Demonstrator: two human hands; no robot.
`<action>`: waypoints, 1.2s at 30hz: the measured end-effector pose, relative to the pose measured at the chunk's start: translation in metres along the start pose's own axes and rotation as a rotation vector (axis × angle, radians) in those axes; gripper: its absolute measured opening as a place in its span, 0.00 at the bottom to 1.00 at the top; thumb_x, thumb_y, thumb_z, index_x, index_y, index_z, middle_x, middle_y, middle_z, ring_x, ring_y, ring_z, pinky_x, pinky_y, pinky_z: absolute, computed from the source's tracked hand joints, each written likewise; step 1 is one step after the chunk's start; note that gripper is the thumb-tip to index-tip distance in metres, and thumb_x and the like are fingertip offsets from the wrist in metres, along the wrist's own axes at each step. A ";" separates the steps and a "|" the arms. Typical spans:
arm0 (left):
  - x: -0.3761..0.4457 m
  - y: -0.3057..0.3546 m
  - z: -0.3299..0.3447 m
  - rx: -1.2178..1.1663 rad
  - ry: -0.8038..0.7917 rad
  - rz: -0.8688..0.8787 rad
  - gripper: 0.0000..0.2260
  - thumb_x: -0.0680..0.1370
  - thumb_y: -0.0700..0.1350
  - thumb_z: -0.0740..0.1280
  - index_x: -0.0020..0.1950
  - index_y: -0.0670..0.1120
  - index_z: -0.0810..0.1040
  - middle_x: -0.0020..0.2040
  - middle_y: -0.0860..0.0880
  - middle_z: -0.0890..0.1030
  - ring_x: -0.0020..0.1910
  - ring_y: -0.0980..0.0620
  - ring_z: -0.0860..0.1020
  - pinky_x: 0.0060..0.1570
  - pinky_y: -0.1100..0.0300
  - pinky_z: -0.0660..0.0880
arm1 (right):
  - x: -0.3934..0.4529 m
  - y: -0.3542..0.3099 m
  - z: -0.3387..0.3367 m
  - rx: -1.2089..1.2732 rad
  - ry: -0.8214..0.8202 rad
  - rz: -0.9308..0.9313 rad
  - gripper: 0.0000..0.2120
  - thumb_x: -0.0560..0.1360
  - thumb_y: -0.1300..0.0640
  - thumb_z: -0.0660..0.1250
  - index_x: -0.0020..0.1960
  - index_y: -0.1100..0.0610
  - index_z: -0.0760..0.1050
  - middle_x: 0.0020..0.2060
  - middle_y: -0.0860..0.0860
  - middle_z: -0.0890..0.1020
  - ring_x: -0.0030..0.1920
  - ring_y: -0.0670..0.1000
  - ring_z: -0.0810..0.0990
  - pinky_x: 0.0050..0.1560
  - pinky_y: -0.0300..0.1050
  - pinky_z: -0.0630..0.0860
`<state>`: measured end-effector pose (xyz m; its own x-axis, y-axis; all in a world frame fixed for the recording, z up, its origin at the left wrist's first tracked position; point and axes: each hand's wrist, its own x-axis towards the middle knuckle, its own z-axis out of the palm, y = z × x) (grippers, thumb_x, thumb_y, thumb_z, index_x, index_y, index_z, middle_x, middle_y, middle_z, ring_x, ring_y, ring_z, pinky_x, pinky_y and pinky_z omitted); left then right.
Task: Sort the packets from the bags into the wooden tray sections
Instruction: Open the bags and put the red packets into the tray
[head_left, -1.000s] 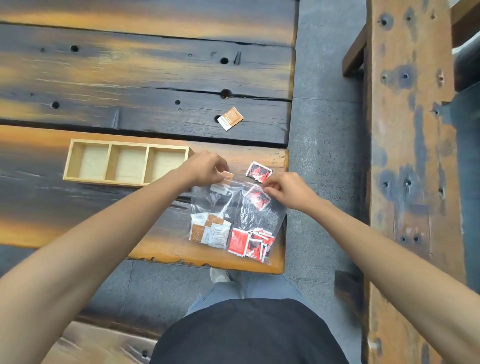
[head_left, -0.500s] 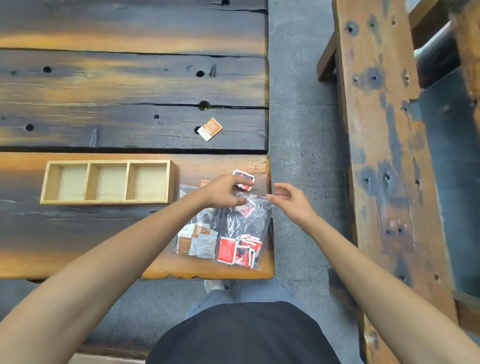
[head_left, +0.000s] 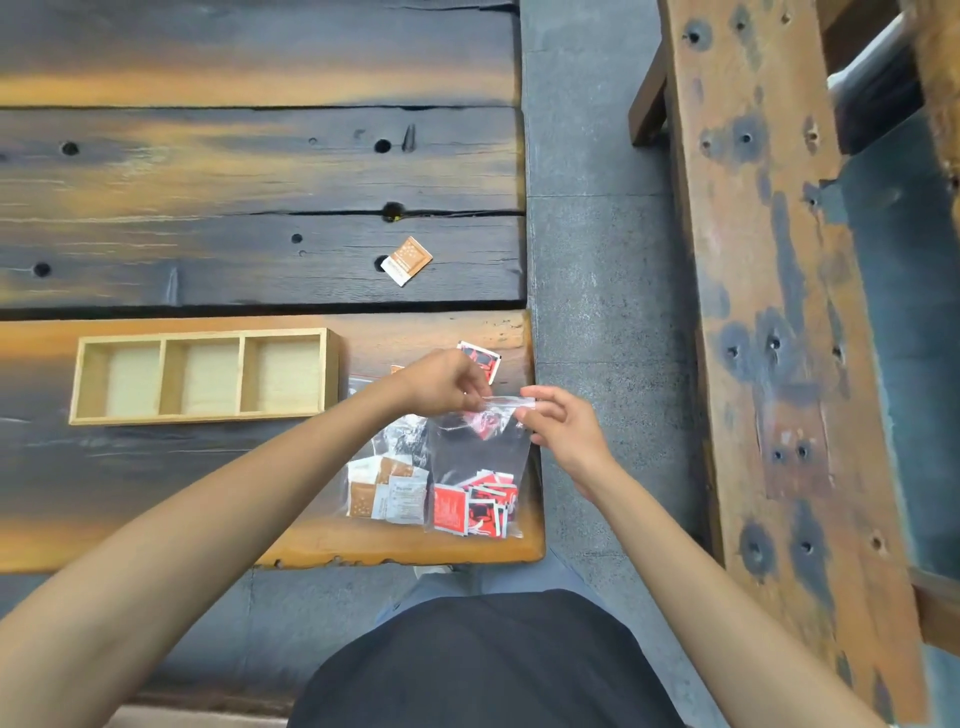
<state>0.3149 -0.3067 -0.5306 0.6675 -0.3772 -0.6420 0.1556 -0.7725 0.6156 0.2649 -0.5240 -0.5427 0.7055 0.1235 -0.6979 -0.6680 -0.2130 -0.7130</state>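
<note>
The left hand (head_left: 447, 382) and right hand (head_left: 558, 428) each pinched one end of the zip edge of the clear plastic bag of red packets (head_left: 480, 467), which lay on the dark wooden table (head_left: 156, 467). The edge ran crosswise between them, the bag's body extending toward the person. The pale three-section wooden tray (head_left: 202, 376), with nothing in its sections, sat beyond the left hand, away from the right, so the left was probably nearer for placing.
</note>
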 end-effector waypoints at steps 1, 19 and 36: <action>-0.004 0.001 -0.002 -0.048 -0.009 -0.001 0.08 0.76 0.39 0.75 0.54 0.41 0.85 0.49 0.43 0.88 0.45 0.52 0.84 0.48 0.64 0.80 | -0.003 -0.002 -0.002 0.014 -0.002 -0.010 0.12 0.78 0.62 0.72 0.60 0.53 0.80 0.40 0.46 0.85 0.42 0.41 0.83 0.45 0.38 0.78; -0.128 0.016 0.018 -0.656 0.207 -0.018 0.03 0.76 0.40 0.75 0.47 0.44 0.89 0.37 0.38 0.85 0.36 0.52 0.76 0.41 0.57 0.75 | -0.053 -0.052 0.019 -0.119 -0.175 -0.282 0.10 0.74 0.64 0.76 0.54 0.56 0.83 0.43 0.49 0.88 0.47 0.47 0.86 0.54 0.41 0.81; -0.243 -0.018 0.027 -1.415 0.708 -0.122 0.06 0.74 0.41 0.75 0.50 0.43 0.88 0.46 0.46 0.88 0.47 0.51 0.82 0.50 0.54 0.78 | -0.115 -0.100 0.136 -0.159 -0.251 -0.429 0.07 0.77 0.59 0.75 0.54 0.55 0.82 0.48 0.49 0.87 0.46 0.48 0.86 0.46 0.43 0.84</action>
<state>0.1300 -0.2153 -0.3982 0.7275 0.2652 -0.6328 0.4852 0.4532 0.7478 0.2181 -0.3848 -0.4000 0.8166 0.4562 -0.3537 -0.2733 -0.2342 -0.9330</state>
